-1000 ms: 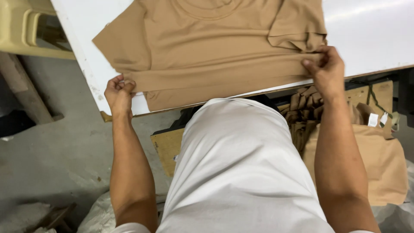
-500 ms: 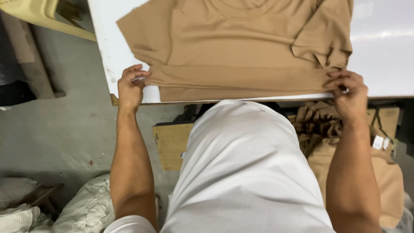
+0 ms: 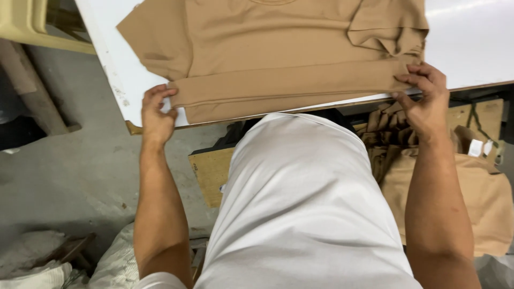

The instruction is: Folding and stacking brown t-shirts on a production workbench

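Tan t-shirt (image 3: 278,59) lay flat on white table (image 3: 471,48), folded hem band running 9-to-3 along the near edge. Left hand (image 3: 156,115) pinched the band's 9 o'clock end; right hand (image 3: 425,99) pinched the 3 o'clock end. Both equally near, shirt body toward 12 from both hands.

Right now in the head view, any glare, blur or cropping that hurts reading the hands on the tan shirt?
Head view: sharp, no motion blur on the left hand or right hand; mild glare streak on the white table top at upper right; the tan cotton T-shirt is evenly lit, its collar cropped by the top edge; the floor area at lower left is dim.
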